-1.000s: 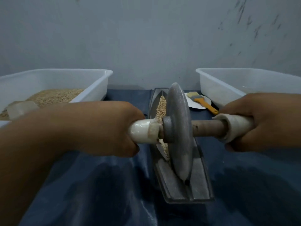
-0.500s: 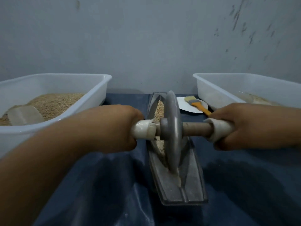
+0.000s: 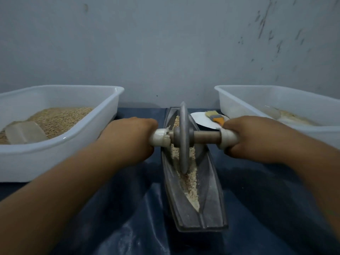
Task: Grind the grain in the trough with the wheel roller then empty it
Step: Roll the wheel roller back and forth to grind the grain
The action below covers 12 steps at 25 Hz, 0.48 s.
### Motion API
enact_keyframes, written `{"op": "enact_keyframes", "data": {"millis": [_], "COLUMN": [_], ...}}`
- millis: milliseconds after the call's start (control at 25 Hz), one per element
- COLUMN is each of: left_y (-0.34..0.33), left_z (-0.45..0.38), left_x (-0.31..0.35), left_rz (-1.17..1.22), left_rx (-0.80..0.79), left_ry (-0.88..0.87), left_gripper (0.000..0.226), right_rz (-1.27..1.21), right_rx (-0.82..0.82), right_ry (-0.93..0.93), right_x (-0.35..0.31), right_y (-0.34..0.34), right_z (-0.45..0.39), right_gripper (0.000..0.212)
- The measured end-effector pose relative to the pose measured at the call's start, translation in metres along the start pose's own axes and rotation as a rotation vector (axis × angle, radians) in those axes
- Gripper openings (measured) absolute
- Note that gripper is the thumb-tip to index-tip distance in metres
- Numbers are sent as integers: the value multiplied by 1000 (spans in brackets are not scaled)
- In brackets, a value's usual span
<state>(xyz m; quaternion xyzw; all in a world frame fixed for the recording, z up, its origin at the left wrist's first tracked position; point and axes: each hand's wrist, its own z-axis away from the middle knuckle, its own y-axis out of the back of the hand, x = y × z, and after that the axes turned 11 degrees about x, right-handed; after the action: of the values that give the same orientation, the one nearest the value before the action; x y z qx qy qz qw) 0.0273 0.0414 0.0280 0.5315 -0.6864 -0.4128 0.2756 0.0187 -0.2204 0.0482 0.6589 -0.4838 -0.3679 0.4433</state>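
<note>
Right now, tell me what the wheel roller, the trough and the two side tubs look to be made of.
Wheel roller: dull grey disc, likely cast metal; brownish axle, perhaps wood; pale wrapped grips.
Trough: matte grey metal, dusty, scuffed.
Left tub and right tub: translucent white plastic, smooth with a glossy rim.

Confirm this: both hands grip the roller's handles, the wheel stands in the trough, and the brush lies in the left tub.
One thing is wrong: the head view shows the brush lying on the white plate beside the right tub, not in the left tub. The rest holds.
</note>
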Motion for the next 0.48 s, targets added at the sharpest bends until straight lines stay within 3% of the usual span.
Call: {"op": "enact_keyframes", "data": {"millis": [120,240,360,480], "left_y": [28,40,16,-6], "left_z": [15,25,18,6], "left_x": [-6,-12,-4,4], "left_rz": [162,212,73,-81], "left_rx": [-269,-329,-101,174], "left_ry": [-60,-73,-11,20], "left_gripper": [22,41,19,16], "right_rz": [-121,-147,-89,20], "right_rx": [-273,-266,-71,204], "right_ry": [49,100,36,-39], "right_x": [5,4,-2,-7], "right_y": [33,42,17,-16], "right_z": [17,24,10,-5], "right_gripper": [43,56,36,21]}}
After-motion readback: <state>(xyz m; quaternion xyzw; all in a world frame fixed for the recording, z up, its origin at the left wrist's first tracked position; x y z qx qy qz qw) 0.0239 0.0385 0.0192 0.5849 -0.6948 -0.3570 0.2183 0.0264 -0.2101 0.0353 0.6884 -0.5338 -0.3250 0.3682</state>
